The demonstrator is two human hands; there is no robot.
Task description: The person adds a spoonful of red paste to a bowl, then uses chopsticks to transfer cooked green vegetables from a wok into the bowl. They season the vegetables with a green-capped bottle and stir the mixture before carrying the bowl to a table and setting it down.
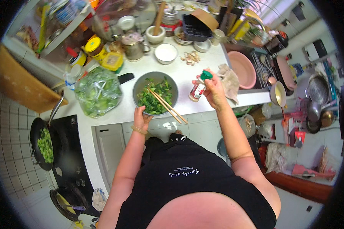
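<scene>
A grey bowl [136, 96] of chopped leafy greens [153, 101] stands at the counter's front edge. My left hand [143, 116] grips its near rim, the fingers partly hidden under the bowl. A pair of wooden chopsticks [169, 107] leans in the greens, the thick ends jutting over the near rim towards me. To the right of the bowl, my right hand [213, 88] holds a small seasoning shaker bottle [197, 91] with a green cap [206, 75]. The bottle is tilted above the counter, its cap up and looking closed.
Left of the bowl lie a plastic bag of greens [99, 93] and a black handle [126, 78]. Behind are a bowl of white powder [166, 53], garlic cloves [191, 58] and a mortar [155, 35]. A cloth [228, 81] and pink basin [242, 70] are right; a wok [35, 141] sits far left.
</scene>
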